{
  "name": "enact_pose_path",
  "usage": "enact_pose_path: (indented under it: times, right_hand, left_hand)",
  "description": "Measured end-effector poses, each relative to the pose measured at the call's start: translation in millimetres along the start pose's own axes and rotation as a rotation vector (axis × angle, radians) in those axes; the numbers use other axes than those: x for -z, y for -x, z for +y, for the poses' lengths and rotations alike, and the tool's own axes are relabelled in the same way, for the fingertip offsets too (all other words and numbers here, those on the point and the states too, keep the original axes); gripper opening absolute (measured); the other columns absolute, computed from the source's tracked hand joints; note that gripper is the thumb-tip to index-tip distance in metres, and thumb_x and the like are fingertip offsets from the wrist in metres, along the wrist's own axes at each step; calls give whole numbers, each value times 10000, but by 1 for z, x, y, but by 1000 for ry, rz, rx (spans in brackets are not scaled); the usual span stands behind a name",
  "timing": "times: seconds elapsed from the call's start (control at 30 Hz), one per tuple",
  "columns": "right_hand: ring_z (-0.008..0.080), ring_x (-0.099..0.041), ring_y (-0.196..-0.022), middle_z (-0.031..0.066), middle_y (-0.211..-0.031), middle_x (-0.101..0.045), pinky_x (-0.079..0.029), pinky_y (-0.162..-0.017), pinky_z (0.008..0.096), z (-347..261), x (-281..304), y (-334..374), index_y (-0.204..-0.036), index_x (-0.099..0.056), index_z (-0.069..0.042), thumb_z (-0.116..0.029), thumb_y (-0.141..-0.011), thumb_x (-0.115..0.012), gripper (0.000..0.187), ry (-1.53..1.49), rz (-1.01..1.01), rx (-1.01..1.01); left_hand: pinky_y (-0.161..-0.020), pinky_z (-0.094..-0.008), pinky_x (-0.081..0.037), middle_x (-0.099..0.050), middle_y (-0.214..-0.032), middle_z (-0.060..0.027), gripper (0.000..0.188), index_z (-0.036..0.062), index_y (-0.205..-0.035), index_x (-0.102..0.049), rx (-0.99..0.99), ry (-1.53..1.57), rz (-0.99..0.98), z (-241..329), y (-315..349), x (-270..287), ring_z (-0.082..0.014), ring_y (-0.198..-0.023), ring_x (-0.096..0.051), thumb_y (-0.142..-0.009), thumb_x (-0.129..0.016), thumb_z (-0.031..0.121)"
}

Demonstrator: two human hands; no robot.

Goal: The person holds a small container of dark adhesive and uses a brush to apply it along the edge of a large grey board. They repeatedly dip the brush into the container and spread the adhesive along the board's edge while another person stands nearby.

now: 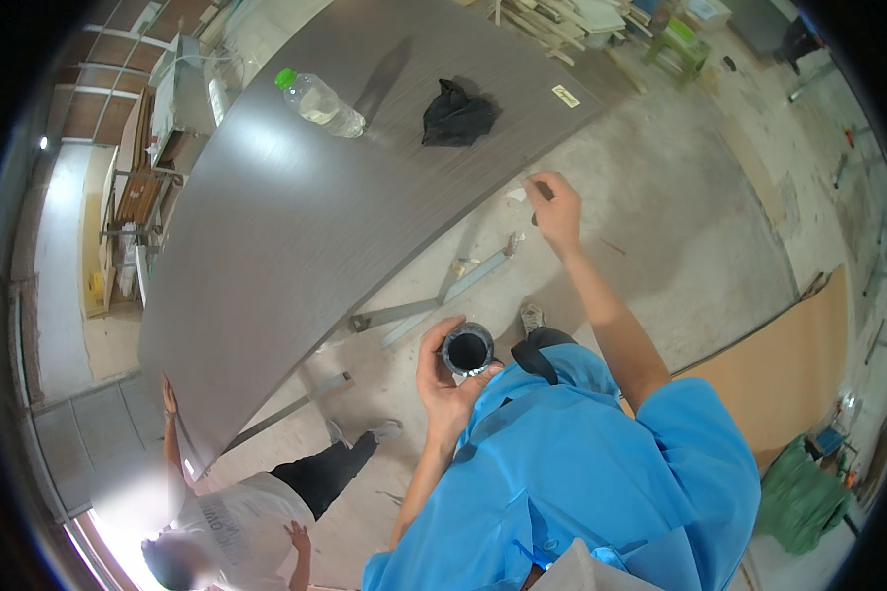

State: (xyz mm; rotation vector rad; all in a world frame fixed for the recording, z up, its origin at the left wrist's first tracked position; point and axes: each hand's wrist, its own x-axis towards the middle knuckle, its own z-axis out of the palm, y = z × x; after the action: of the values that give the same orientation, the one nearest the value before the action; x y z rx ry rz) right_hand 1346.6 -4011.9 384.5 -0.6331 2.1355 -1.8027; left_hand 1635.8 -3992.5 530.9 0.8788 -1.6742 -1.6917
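My left hand [440,386] is wrapped round a dark, round, open-topped container [467,349] held in front of my blue shirt. Its inside looks black, and I cannot make out what it contains. My right hand [560,209] is up near the front edge of the dark wood-grain panel [266,256], apart from it. Those fingers are bent and pressed together, with a small dark bit showing below them that is too small to name. On the panel lie a clear bottle with a green cap [323,104] and a crumpled black cloth [458,113].
A person in a light shirt [241,527] stands at the lower left, one hand on the panel's edge. Metal legs [443,295] show beneath the panel. Wood scraps [552,25] and a green stool [678,49] are at the back; a brown board [788,360] lies right.
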Motion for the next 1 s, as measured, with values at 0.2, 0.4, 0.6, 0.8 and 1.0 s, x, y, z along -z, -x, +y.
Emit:
enact_pose_path:
  times: [0.2, 0.4, 0.6, 0.8, 1.0]
  right_hand:
    - [286, -723, -841, 155, -958, -750, -550, -762, 387, -1, 5, -9, -1007, -760, -32, -136, -954, -773, 117, 105, -161, 239]
    - [284, -732, -802, 146, -926, -762, -558, -733, 382, -1, 18, -21, -1037, -756, -19, -149, -962, -770, 150, 61, 22, -83]
    - [225, -681, -721, 121, -875, -767, -534, -699, 352, 0, 20, -21, -1044, -771, -45, -178, -974, -763, 151, 133, -158, 64]
    - [193, -680, -716, 114, -824, -746, -536, -697, 355, 5, 33, -34, -1036, -772, -33, -179, -963, -786, 164, 52, 56, -5]
    - [222, -702, -744, 108, -898, -762, -549, -701, 363, 3, 34, -33, -1036, -758, -30, -157, -953, -788, 155, 164, 19, 128]
  left_hand:
    - [-1097, -357, -537, -600, -1415, -96, 775, 21, -1429, -590, 16, 6, -10, 1, -5, -8, -203, -1260, -632, -749, -959, -35]
    - [-1096, -349, -528, -596, -1455, -109, 760, 22, -1417, -600, 29, 8, -27, 1, -4, -6, -201, -1270, -626, -750, -962, -27]
    - [-1111, -356, -509, -606, -1436, -98, 777, 25, -1421, -604, 38, 15, -27, -2, -3, -8, -202, -1272, -620, -738, -971, -15]
    - [-1083, -354, -538, -617, -1451, -118, 810, 30, -1444, -576, 22, -32, -20, -5, -2, -6, -205, -1253, -639, -745, -985, 49]
    - [-1101, -351, -519, -606, -1453, -110, 797, 27, -1436, -586, 29, -12, -37, -7, -2, -6, -204, -1271, -623, -742, -976, 14]
